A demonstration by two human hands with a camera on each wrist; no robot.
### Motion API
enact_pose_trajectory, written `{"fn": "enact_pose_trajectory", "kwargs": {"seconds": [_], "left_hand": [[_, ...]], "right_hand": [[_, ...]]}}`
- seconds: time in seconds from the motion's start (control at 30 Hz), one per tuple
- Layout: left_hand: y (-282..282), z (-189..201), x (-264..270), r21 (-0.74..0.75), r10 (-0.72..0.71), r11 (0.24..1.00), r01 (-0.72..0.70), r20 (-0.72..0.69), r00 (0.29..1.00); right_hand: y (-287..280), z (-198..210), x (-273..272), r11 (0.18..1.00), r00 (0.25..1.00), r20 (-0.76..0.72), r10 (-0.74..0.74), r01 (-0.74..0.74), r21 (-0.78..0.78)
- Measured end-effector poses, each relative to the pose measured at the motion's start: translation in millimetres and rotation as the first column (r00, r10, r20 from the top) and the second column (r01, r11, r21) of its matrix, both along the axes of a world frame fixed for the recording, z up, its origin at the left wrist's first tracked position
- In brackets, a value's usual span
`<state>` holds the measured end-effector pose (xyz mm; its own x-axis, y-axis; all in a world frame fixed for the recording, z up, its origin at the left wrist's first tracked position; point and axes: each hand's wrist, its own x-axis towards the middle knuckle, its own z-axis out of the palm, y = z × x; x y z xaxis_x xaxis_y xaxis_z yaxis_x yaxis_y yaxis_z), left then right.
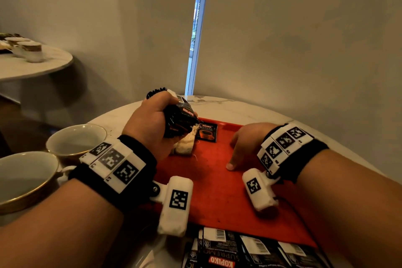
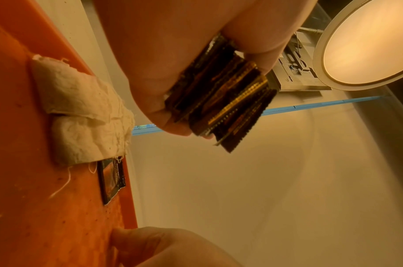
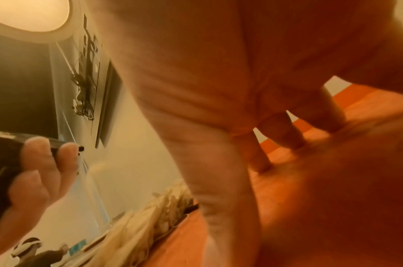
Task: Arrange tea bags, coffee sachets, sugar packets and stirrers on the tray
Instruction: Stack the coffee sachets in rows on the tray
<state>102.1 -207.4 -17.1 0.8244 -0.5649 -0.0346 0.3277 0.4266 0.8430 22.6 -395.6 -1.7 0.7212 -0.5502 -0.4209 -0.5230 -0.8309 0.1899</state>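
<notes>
My left hand [image 1: 156, 124] grips a stack of black coffee sachets [image 1: 181, 115] just above the far left part of the red tray [image 1: 217, 191]. In the left wrist view the stack [image 2: 223, 101] is fanned between thumb and fingers. Under that hand, white tea bags [image 1: 185, 144] lie bunched on the tray, with a single coffee sachet [image 1: 207, 134] flat beside them. My right hand [image 1: 238, 150] holds nothing; its fingertips [image 3: 285, 137] rest on the tray's right half.
A strip of joined coffee sachets [image 1: 239, 250] lies at the tray's near edge. Two gold-rimmed cups [image 1: 76, 139] [image 1: 24, 178] stand left of the tray on the round marble table [image 1: 228, 106]. A second table with cups [image 1: 30, 50] is far left.
</notes>
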Motion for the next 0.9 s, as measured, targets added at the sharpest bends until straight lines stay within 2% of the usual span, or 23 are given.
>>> {"fn": "enact_pose_trajectory", "kwargs": {"seconds": [0.23, 0.5, 0.63, 0.7, 0.73, 0.77, 0.8, 0.87, 0.9], "left_hand": [[1.6, 2.1, -3.8, -0.031, -0.009, 0.999, 0.009, 0.0, 1.0], [2.9, 3.4, -7.0, -0.018, -0.003, 1.0, 0.003, -0.004, 1.0], [2.5, 2.8, -6.1, -0.028, -0.023, 0.999, 0.022, -0.026, 0.999], [2.2, 3.9, -7.9, -0.036, -0.063, 0.997, 0.062, -0.031, 0.998], [2.1, 4.3, -8.9, -0.041, -0.081, 0.996, 0.08, -0.037, 0.996], [1.6, 4.7, -9.4, -0.041, -0.098, 0.995, 0.096, -0.046, 0.994], [1.3, 4.5, -10.0, -0.034, -0.113, 0.993, 0.112, -0.054, 0.992], [0.3, 4.2, -11.6, -0.011, -0.137, 0.991, 0.136, -0.068, 0.988], [-0.5, 4.0, -12.5, -0.008, -0.146, 0.989, 0.146, -0.073, 0.987]], "right_hand": [[0.9, 6.8, -6.2, 0.999, 0.998, -0.05, 0.044, -0.044, 0.012], [-0.8, 8.9, -10.1, 0.998, 0.999, -0.018, 0.039, -0.038, 0.046], [-6.8, 8.5, -15.8, 0.994, 0.996, 0.084, -0.022, 0.013, 0.106], [-17.5, 7.8, -17.9, 0.984, 0.965, 0.251, -0.072, 0.028, 0.177], [-23.4, 7.2, -18.5, 0.967, 0.915, 0.383, -0.129, 0.03, 0.255], [-27.4, 6.1, -18.8, 0.929, 0.824, 0.524, -0.216, 0.009, 0.37], [-28.3, 4.8, -19.7, 0.877, 0.697, 0.644, -0.315, -0.045, 0.478], [-23.4, 4.7, -20.7, 0.774, 0.46, 0.768, -0.445, -0.234, 0.588], [-20.1, 5.9, -20.7, 0.71, 0.397, 0.783, -0.479, -0.349, 0.611]]}}
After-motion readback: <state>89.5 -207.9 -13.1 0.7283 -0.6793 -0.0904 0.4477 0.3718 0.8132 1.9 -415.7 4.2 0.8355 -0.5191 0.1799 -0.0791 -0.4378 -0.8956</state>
